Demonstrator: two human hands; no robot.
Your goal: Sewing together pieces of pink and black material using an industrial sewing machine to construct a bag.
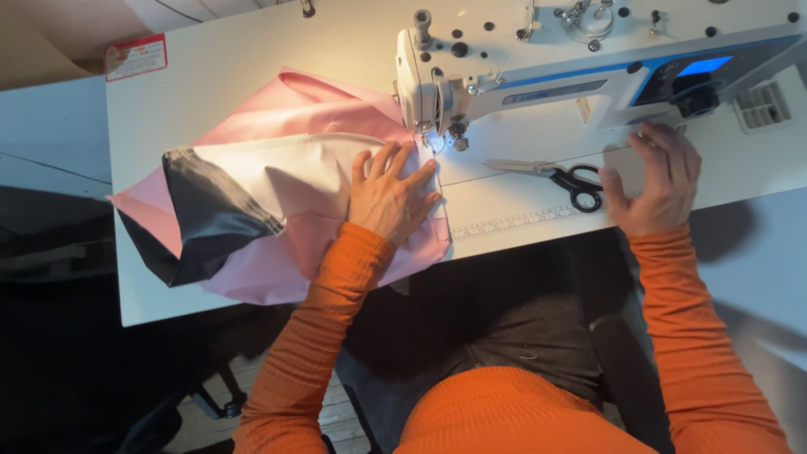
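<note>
— Pink, white and dark grey fabric [277, 210] lies left of the sewing machine [538, 76], one edge by the needle.
— Left hand [391, 197] presses it flat, fingers spread; right hand [660, 181] rests open beside black-handled scissors [563, 176] on the white table [143, 109], dim floor nearer.
</note>
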